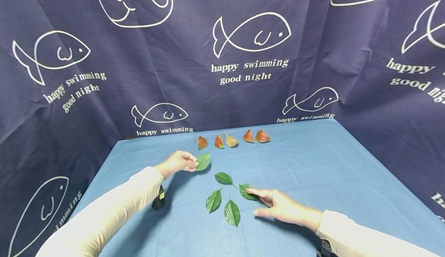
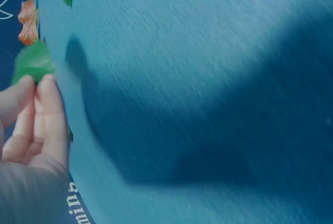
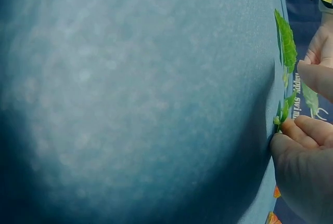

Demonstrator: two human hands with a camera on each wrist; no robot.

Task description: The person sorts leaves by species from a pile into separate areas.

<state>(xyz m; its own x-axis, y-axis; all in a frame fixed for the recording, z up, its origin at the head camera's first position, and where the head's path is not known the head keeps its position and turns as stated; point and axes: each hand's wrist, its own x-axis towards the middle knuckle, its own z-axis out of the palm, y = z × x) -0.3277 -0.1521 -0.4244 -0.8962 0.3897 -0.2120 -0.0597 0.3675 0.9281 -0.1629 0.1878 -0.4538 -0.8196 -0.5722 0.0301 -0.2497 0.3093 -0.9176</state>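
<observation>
On a blue-covered table, the work looks about half laid out: five autumn-coloured leaves form a row near the far edge, while the green ones seem yet to be lined up. The left hand pinches a green leaf between thumb and fingertips, apparently lifted, on the near side of the row's left end. The right hand has its thumb spread from its fingers, one fingertip touching a second green leaf on the table. Three other green leaves lie loosely to that hand's left. The green leaves are oval, with toothed edges and pale veins (some show a short stalk); those in the row are mostly mottled red, one tan, and look curled.
</observation>
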